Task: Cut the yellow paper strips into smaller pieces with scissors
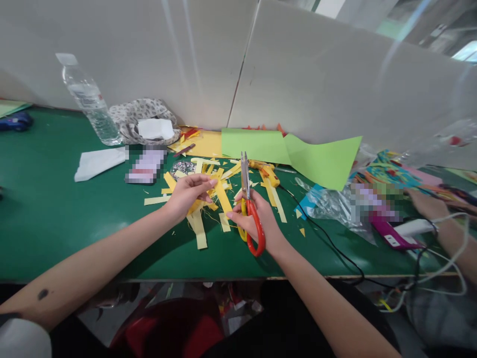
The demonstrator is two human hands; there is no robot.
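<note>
A yellow paper strip is stretched between my two hands. My left hand pinches its upper end between thumb and fingertips. The fingers of my right hand hold its lower end and also carry scissors with one red and one yellow handle, blades pointing up. Beneath my hands, cut yellow and cream paper strips lie in a loose heap on the green table. Just beyond my right hand lies a yellow glue gun with a black cord.
A water bottle stands at the back left near a patterned cloth and a phone. Green paper sheets lean along the partition. At the right are crumpled plastic, cords and another person's hand.
</note>
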